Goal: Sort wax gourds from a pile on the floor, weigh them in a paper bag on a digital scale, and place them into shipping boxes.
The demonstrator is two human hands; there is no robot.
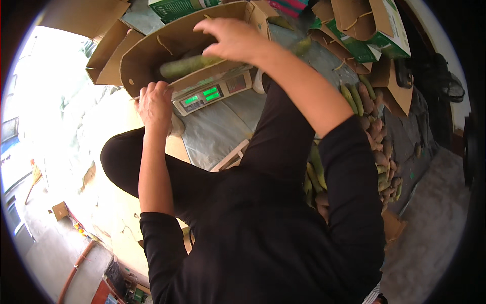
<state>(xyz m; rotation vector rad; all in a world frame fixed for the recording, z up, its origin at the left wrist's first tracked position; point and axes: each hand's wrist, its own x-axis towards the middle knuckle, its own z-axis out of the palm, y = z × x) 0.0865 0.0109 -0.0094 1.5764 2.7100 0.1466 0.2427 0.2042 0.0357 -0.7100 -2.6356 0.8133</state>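
An open cardboard box (139, 55) with cord handles rests on a digital scale (200, 99) whose displays glow green. Inside it lies a long green vegetable (182, 67), slightly blurred; its exact kind is unclear. My left hand (155, 105) grips the box's near left rim, fingers bent over the edge. Above the box's right half, my right hand (233, 39) hangs open, thumb and fingers apart, with nothing visible in it. Its palm and part of the box's inside are hidden from view.
Reddish and green long vegetables (374, 126) lie heaped on the right. More green-and-brown cartons (349, 25) stand at the back right, and another open carton (109, 58) is left of the box. Grey sheeting (217, 137) covers the ground before the scale.
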